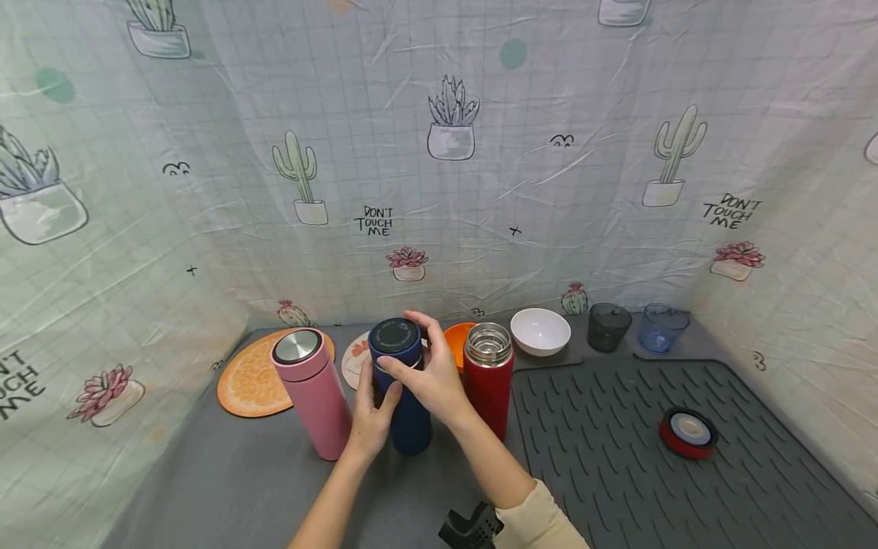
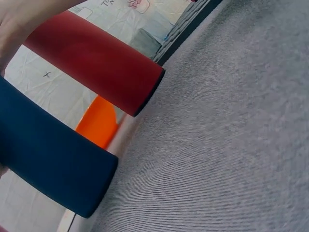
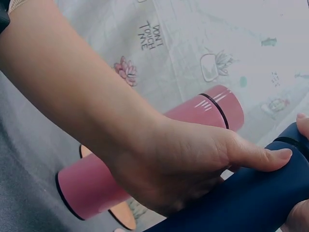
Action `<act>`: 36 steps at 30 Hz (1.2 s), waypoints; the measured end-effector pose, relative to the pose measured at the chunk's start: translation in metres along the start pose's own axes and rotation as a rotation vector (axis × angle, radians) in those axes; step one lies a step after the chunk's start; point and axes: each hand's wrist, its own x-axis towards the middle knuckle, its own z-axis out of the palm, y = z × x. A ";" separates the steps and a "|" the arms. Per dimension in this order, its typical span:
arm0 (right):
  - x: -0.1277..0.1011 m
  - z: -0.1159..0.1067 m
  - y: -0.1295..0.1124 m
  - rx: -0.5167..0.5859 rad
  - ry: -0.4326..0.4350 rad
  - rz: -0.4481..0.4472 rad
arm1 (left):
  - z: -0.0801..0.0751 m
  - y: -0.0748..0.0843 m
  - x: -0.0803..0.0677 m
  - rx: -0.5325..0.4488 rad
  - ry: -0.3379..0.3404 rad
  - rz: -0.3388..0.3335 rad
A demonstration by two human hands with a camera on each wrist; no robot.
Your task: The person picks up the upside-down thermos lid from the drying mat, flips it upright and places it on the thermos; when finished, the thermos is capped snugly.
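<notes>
A dark blue thermos (image 1: 410,427) stands between my hands, its black-topped lid (image 1: 395,335) facing up. My left hand (image 1: 373,427) grips its body from the left, thumb across the front. Around the lid and upper end curls my right hand (image 1: 439,377); in the right wrist view only its fingertips (image 3: 303,124) show, by the dark seam under the lid. Left of them is a pink thermos (image 1: 317,400) with its lid on. On the right stands a red thermos (image 1: 488,389), its steel mouth uncovered. A red-and-black lid (image 1: 688,433) lies farther right.
The red lid's dark ridged mat (image 1: 597,473) covers the right side. Along the back are an orange-slice placemat (image 1: 250,377), a patterned round mat (image 1: 351,366), an orange dish (image 1: 456,339), a white bowl (image 1: 540,332), a dark cup (image 1: 607,328) and a blue cup (image 1: 661,329).
</notes>
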 end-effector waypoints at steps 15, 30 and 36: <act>0.005 -0.010 0.022 0.060 -0.071 -0.036 | 0.000 -0.002 -0.001 0.017 0.010 -0.013; 0.003 -0.009 0.020 0.053 -0.057 0.012 | 0.000 -0.001 -0.002 0.035 0.010 -0.024; 0.004 -0.011 0.019 0.099 -0.111 0.051 | 0.000 -0.002 -0.002 0.022 0.011 -0.005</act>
